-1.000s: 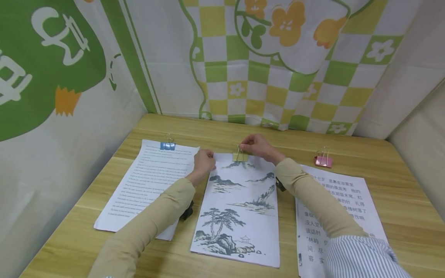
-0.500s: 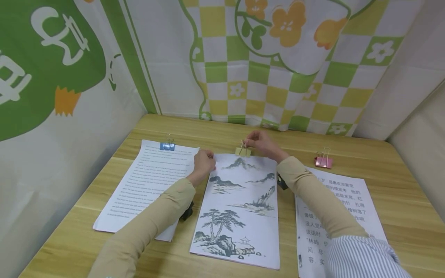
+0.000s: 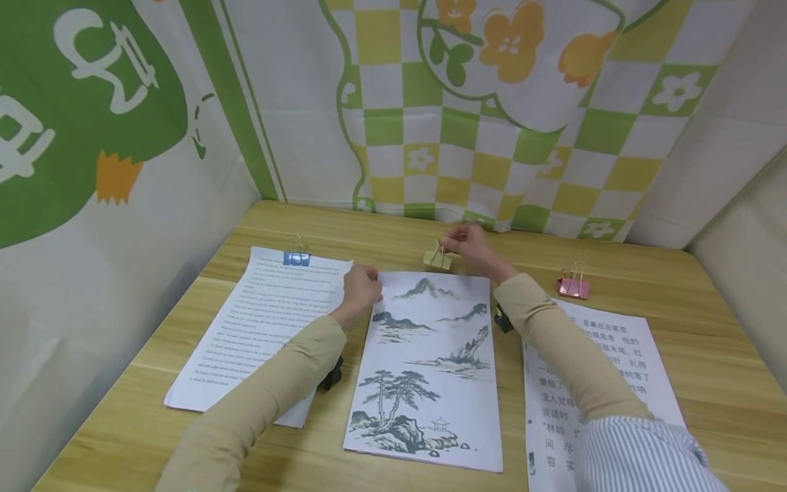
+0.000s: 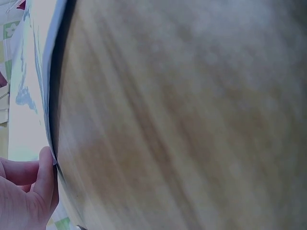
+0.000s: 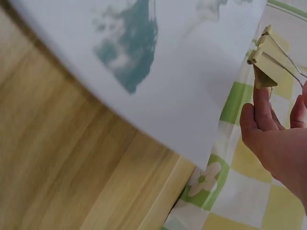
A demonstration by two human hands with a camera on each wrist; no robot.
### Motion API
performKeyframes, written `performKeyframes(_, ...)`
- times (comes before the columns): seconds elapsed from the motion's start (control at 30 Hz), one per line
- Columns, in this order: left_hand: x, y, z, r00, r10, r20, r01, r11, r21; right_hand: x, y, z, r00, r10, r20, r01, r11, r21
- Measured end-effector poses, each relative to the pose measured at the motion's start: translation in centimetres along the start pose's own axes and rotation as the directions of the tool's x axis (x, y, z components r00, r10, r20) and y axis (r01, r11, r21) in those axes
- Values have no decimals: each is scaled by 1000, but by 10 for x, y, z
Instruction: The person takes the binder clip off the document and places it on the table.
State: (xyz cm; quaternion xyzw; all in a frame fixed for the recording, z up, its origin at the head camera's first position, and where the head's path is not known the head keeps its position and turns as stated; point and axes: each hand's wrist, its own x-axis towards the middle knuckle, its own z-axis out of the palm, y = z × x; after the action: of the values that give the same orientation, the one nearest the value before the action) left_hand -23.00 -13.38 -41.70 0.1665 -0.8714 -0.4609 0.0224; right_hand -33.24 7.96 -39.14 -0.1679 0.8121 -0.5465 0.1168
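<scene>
A stack of paper printed with an ink landscape (image 3: 424, 342) lies in the middle of the table. My left hand (image 3: 361, 292) pinches its top left corner; in the left wrist view, thumb and fingers (image 4: 44, 179) meet at the sheets' edge. Just beyond the top edge, my right hand (image 3: 472, 247) holds a yellow binder clip (image 3: 438, 260) by its wire handles. The right wrist view shows the clip (image 5: 268, 57) apart from the paper, with fingers beneath it.
English-text sheets (image 3: 264, 321) with a blue binder clip (image 3: 296, 258) lie left; Chinese-text sheets (image 3: 621, 355) lie right, below a pink binder clip (image 3: 573, 288). Black clips (image 3: 332, 376) sit beside the middle stack, partly behind the sleeves. A patterned curtain (image 3: 467, 137) hangs behind the table.
The yellow binder clip has come off the top edge of the landscape stack. My right hand has carried it back and slightly right. The left hand keeps its place; the stack's lower end shifted slightly right.
</scene>
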Motion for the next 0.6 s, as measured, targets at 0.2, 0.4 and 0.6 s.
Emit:
performKeyframes(0.2, -1, 0, 1, 1000, 13, 5, -13, 1000, -3, 2, 10, -6, 998, 57, -25, -58, 997, -52)
performKeyframes(0.4, -2, 0, 1, 1000, 25, 3, -25, 1000, 7, 1, 16, -6, 997, 65, -44, -69, 991, -115)
performKeyframes(0.6, -1, 1, 0, 1000, 22, -6, -22, 1000, 9, 4, 16, -6, 998, 36, -57, -46, 984, -172)
